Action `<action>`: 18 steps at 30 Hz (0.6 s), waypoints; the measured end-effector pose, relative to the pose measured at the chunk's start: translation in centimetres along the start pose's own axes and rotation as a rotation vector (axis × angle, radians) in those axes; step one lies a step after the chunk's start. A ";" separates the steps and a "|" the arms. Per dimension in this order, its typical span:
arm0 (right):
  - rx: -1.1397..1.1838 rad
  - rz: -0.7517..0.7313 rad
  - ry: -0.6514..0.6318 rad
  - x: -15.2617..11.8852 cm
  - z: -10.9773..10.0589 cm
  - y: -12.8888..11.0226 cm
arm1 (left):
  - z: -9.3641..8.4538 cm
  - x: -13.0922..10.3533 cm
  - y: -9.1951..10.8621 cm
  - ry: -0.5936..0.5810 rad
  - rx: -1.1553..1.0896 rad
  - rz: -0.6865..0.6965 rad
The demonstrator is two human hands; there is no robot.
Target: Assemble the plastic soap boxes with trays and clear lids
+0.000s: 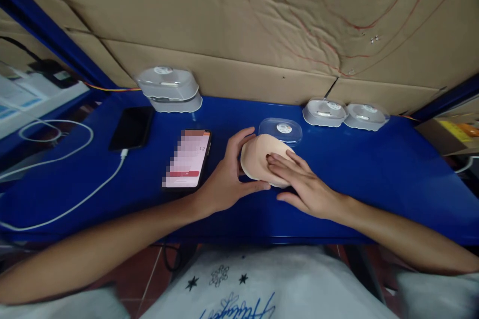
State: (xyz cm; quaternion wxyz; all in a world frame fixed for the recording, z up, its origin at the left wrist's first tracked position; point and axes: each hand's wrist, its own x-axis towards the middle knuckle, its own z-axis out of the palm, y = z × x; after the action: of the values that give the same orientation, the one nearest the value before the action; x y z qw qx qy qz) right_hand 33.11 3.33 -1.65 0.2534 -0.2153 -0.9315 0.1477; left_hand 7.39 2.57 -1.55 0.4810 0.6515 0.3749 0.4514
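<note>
A beige rounded container (258, 155) is tilted between my hands above the blue table. My left hand (228, 174) grips its left side, thumb along the lower edge and fingers around the far side. The fingers of my right hand (299, 182) lie across its beige face, near a small dark spot, with the thumb held apart below. Just behind the container, a clear plastic lid (281, 130) with a round white label rests on the table.
A lit phone (187, 159) lies left of my hands, and a dark phone (131, 128) with a white cable is farther left. Lidded containers (170, 90) are stacked at the back left; two more (325, 112) stand back right, before a cardboard wall (224, 70).
</note>
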 end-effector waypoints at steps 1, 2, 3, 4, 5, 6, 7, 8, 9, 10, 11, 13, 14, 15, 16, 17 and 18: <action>-0.034 0.000 -0.028 0.1 0.2 -0.1 | -0.1 0.0 0.0 0.007 0.025 0.005; -0.067 -0.002 -0.045 0.2 0.3 -0.2 | -0.1 0.1 0.0 0.007 0.031 0.002; -0.094 -0.008 -0.054 0.3 0.4 -0.3 | -0.2 0.1 0.1 0.000 0.017 -0.012; -0.116 -0.017 -0.058 0.4 0.4 -0.2 | -0.2 0.2 0.2 -0.011 -0.015 -0.038; -0.129 -0.034 -0.060 0.4 0.4 0.0 | -0.2 0.4 0.4 -0.023 -0.057 -0.078; -0.129 -0.054 -0.060 0.4 0.3 0.2 | -0.2 0.5 0.6 -0.030 -0.102 -0.127; -0.111 -0.069 -0.049 0.4 0.1 0.6 | -0.3 0.6 0.8 -0.029 -0.141 -0.182; -0.080 -0.065 -0.022 0.3 -0.1 1.1 | -0.3 0.7 1.1 -0.018 -0.171 -0.241; -0.052 -0.038 0.015 0.3 -0.4 1.7 | -0.3 0.7 1.3 0.000 -0.195 -0.299; -0.039 0.004 0.051 0.3 -0.8 2.5 | -0.4 0.8 1.6 0.022 -0.215 -0.351; -0.051 0.057 0.077 0.3 -1.1 3.3 | -0.4 0.9 1.8 0.046 -0.231 -0.393; -0.138 0.171 0.068 0.3 -1.7 5.1 | -0.5 1.0 2.1 0.081 -0.246 -0.449; -0.189 0.219 0.039 0.2 -2.0 6.0 | -0.6 1.0 2.2 0.086 -0.246 -0.466; -0.230 0.261 0.012 0.2 -2.2 6.8 | -0.6 1.0 2.4 0.084 -0.240 -0.479; -0.258 0.299 -0.004 0.1 -2.3 7.4 | -0.6 1.0 2.5 0.076 -0.231 -0.488; -0.278 0.330 -0.009 0.0 -2.4 7.9 | -0.6 1.0 2.6 0.068 -0.219 -0.493; -0.297 0.350 -0.004 -0.1 -2.5 8.2 | -0.6 1.0 2.6 0.061 -0.209 -0.495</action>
State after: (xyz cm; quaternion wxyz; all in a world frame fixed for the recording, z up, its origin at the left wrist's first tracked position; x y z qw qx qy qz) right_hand 37.20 10.82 -2.77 0.1876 -0.4081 -0.8920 0.0511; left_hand 7.23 2.96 1.29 0.6299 0.4727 0.4885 0.3758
